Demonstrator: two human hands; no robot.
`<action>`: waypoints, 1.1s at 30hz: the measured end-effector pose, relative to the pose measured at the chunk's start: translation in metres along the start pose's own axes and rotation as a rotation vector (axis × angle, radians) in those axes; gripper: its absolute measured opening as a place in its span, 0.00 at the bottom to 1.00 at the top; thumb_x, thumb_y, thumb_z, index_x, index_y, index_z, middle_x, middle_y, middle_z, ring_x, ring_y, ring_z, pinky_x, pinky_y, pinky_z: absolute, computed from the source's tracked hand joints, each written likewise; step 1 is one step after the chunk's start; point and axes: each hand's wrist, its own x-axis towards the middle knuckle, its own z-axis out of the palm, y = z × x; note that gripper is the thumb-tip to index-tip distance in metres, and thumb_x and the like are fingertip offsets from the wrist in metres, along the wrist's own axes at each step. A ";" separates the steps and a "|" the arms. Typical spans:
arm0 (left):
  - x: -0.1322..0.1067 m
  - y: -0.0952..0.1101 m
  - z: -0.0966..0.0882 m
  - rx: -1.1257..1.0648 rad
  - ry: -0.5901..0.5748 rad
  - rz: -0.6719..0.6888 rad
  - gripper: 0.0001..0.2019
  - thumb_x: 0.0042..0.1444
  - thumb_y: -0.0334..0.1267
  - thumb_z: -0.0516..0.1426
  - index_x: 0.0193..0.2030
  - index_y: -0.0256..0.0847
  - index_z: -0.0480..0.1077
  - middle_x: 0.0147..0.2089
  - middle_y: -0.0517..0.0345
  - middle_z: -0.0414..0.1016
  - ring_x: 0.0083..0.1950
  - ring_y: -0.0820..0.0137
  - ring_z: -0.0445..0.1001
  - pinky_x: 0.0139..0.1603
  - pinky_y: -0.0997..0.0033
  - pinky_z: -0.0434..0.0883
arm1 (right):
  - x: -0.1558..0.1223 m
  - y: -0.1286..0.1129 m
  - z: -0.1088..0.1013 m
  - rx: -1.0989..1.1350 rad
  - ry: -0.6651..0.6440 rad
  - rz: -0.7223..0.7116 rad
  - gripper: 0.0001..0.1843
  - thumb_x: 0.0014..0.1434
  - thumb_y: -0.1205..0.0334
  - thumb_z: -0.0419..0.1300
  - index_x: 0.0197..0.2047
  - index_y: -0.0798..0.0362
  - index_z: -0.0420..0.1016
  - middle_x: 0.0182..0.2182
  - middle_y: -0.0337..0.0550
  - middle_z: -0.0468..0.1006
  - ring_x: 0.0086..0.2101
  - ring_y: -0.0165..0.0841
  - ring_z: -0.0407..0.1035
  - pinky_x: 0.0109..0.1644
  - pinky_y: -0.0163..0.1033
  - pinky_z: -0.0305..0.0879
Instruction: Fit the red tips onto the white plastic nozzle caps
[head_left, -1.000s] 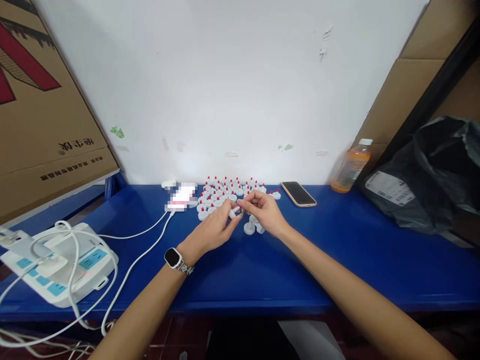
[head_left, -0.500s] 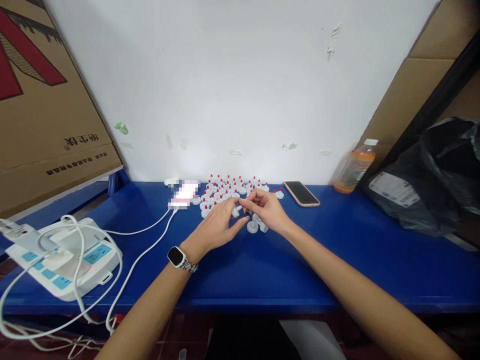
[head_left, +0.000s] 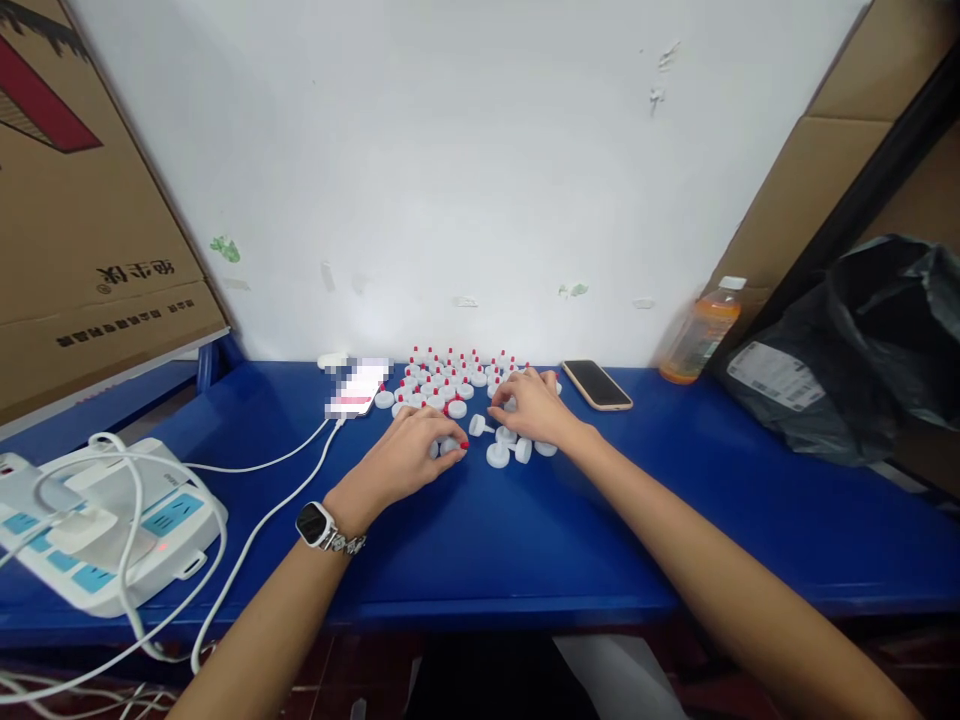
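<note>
My left hand (head_left: 409,450) is closed around a white nozzle cap (head_left: 448,446), low over the table; a red tip shows by the thumb. My right hand (head_left: 532,408) is bent over the right side of the group, its thumb and forefinger nearly together; what they pinch, if anything, is hidden. Several white nozzle caps with red tips (head_left: 433,400) stand upright in a group near the wall. Between my hands lie several white caps without visible red tips (head_left: 497,456), one of them on its side with its spout pointing right.
A phone (head_left: 598,385) lies right of the caps, and a plugged-in phone (head_left: 358,388) lies left. A power strip (head_left: 112,540) with looping white cables takes up the left side. An orange drink bottle (head_left: 701,335) and a black plastic bag (head_left: 817,370) stand at the right.
My hands were together over the caps and have moved apart. The left has drawn back toward me with a nozzle cap, and the right has shifted slightly nearer. The view has turned slightly.
</note>
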 end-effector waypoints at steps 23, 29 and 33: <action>-0.001 -0.010 0.000 0.117 0.080 0.024 0.11 0.63 0.46 0.57 0.37 0.45 0.77 0.44 0.54 0.75 0.48 0.59 0.68 0.52 0.55 0.65 | -0.012 -0.020 0.002 0.254 -0.066 -0.129 0.11 0.61 0.53 0.60 0.34 0.50 0.79 0.32 0.42 0.80 0.40 0.38 0.69 0.52 0.47 0.53; -0.001 -0.002 -0.006 0.059 0.277 0.024 0.11 0.65 0.42 0.54 0.51 0.44 0.71 0.49 0.51 0.70 0.51 0.61 0.68 0.56 0.56 0.66 | -0.012 -0.034 -0.007 0.504 0.013 -0.075 0.09 0.60 0.58 0.59 0.32 0.53 0.75 0.30 0.41 0.80 0.32 0.33 0.72 0.39 0.38 0.62; -0.001 0.002 -0.006 -0.078 0.243 0.094 0.19 0.62 0.42 0.58 0.59 0.47 0.65 0.53 0.51 0.69 0.55 0.61 0.68 0.57 0.58 0.68 | -0.009 -0.051 -0.005 0.605 -0.018 -0.070 0.11 0.59 0.57 0.59 0.28 0.53 0.73 0.25 0.39 0.77 0.27 0.31 0.70 0.32 0.36 0.61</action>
